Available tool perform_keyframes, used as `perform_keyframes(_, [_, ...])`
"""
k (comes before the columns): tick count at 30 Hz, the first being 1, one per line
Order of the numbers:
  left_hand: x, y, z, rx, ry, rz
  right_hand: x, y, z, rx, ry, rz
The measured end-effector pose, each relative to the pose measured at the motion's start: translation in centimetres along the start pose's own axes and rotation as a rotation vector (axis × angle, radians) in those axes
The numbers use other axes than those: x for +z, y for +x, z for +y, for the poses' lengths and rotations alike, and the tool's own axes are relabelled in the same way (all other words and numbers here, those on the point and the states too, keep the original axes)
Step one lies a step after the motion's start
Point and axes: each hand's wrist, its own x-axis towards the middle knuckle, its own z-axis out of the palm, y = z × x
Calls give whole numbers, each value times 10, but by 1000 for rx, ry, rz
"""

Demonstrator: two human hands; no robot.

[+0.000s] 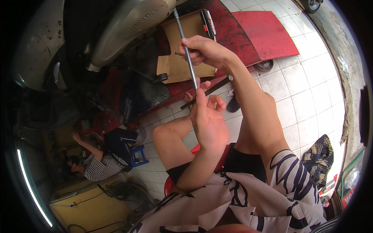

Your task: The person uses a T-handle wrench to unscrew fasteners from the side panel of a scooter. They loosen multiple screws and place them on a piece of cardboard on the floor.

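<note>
My right hand (204, 51) is closed around a long thin metal rod (185, 46) near its middle, holding it almost upright with its top end toward a motorcycle body. My left hand (208, 116) is below it, with the thumb and forefinger pinching the rod's lower end and the other fingers spread. I sit on a red stool (194, 149) with my bare knees raised over a white tiled floor (307, 89).
A grey motorcycle body panel (128, 27) hangs at the upper left over a red ramp (268, 33) and a cardboard sheet (186, 62). A black bar (217, 86) lies on the floor. Another person in a striped shirt (99, 163) sits at the left. A patterned cloth (318, 157) lies at the right.
</note>
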Motion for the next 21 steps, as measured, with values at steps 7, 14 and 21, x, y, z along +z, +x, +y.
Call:
perform_keyframes(7, [-13, 4, -1, 156, 62, -105, 3, 3, 3, -10, -19, 5])
perform_keyframes(14, [7, 20, 22, -351, -725, -330, -1, 3, 2, -14, 42, 7])
perform_keyframes(21, [12, 35, 22, -392, -947, -518, 3, 6, 4, -71, 142, -48])
